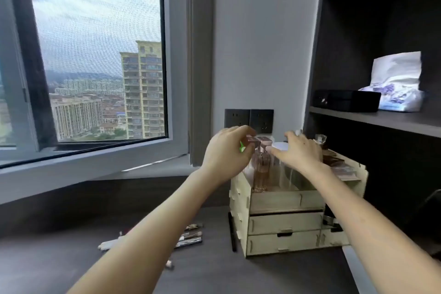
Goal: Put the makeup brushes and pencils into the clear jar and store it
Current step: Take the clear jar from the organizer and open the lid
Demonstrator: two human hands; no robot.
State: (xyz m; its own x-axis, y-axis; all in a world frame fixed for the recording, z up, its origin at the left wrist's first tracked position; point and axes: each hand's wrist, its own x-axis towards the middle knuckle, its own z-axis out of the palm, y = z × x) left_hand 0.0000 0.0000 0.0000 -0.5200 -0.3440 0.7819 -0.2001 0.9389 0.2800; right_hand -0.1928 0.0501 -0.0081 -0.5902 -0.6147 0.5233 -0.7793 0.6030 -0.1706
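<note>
**Brushes still on the desk, hands up at the organiser**

The dark desk [59,258] fills the lower part of the frame, and on it at lower centre-right stands your pale wooden drawer organiser [284,224]. Both your hands are over its open top tray. Your left hand [226,153] has its fingers curled at the rose-gold caps of the pink bottles [261,167], though motion blur keeps me from telling whether that grip has closed on anything. Your right hand [298,150] is spread wide, palm down, over the clear jar [288,174] standing in the tray just right of the bottles; I can't tell if it touches the jar.

By my reading, the task has hardly begun. The makeup brushes and pencils [188,236] lie loose on the desk at lower centre, partly hidden by your left forearm, well apart from the jar. A long black pencil [232,231] lies beside the organiser's left wall. Nothing shows inside the jar. Filling and storing are all left to do.
</note>
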